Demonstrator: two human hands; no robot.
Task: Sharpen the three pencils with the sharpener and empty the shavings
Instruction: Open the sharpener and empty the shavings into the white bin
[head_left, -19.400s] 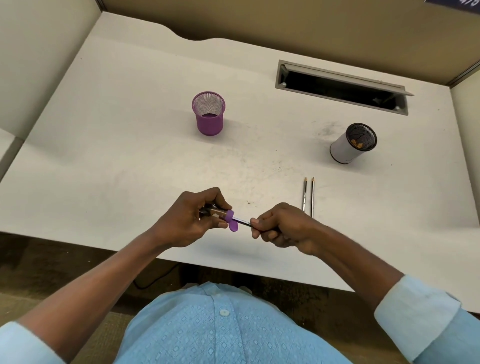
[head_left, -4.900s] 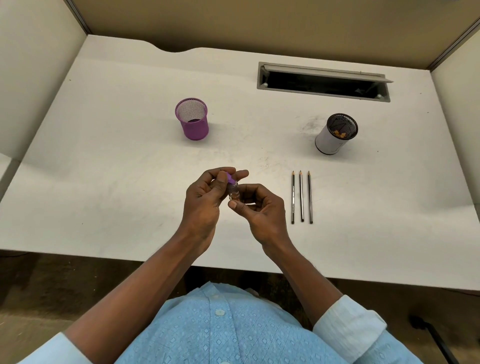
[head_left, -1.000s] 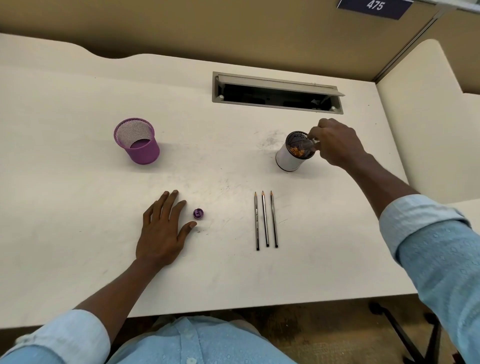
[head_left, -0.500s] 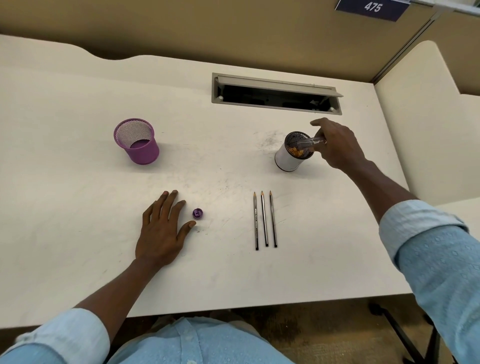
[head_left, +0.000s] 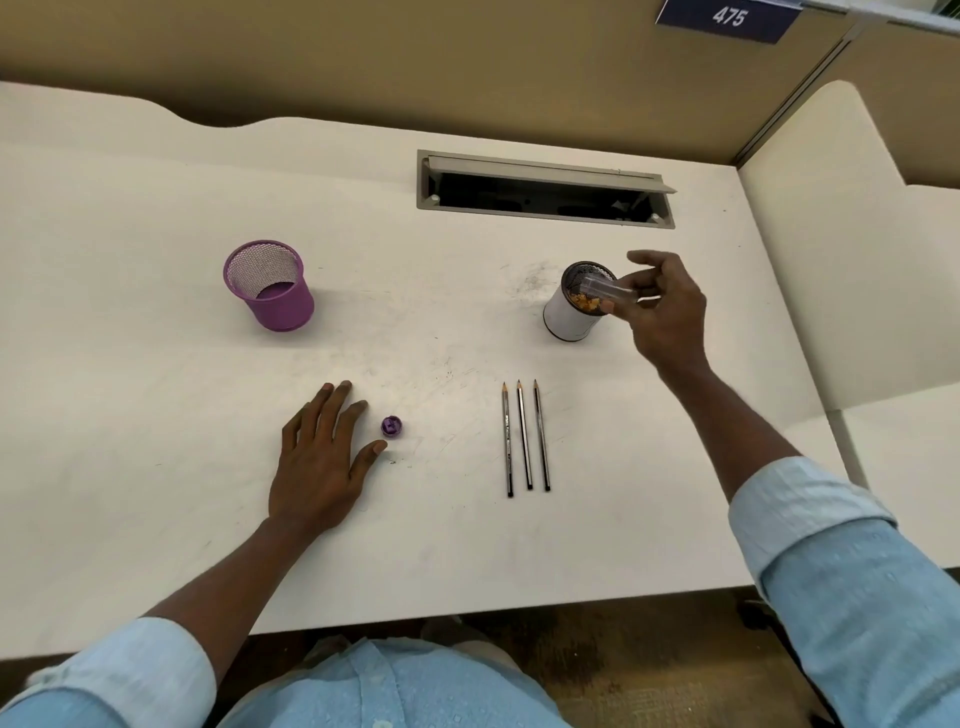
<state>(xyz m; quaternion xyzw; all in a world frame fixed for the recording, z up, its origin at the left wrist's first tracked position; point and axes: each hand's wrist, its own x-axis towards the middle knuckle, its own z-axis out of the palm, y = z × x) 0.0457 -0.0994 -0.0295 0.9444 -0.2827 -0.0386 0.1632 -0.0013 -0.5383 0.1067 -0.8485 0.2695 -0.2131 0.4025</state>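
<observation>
A person is sitting at a pale desk (head_left: 156, 364), seen from above. Take the white cup (head_left: 569, 319) as the landmark. The right hand (head_left: 667, 312) is hovering just to the right of it, fingers pinching a clear sharpener case (head_left: 610, 289) and tipping its open end over the cup's mouth. Orange-brown shavings (head_left: 586, 301) are lying inside the cup. The case is blurred, so whether any shavings are left in it cannot be told.

The three pencils (head_left: 524, 436) are lying side by side on the desk, nearer the person than the cup and slightly to its left. All three are showing pointed tips, so the sharpening appears finished.

The purple sharpener head (head_left: 391, 426) is sitting alone on the desk, further left than the pencils. The left hand (head_left: 324, 462) is resting flat and empty just beside it, its thumb tip close to the part but not touching. A purple mesh cup (head_left: 270, 286) is standing well to the left of the white cup.

By this reading, emptying is under way or nearly done. What seems left is rejoining the case with the purple head.
</observation>
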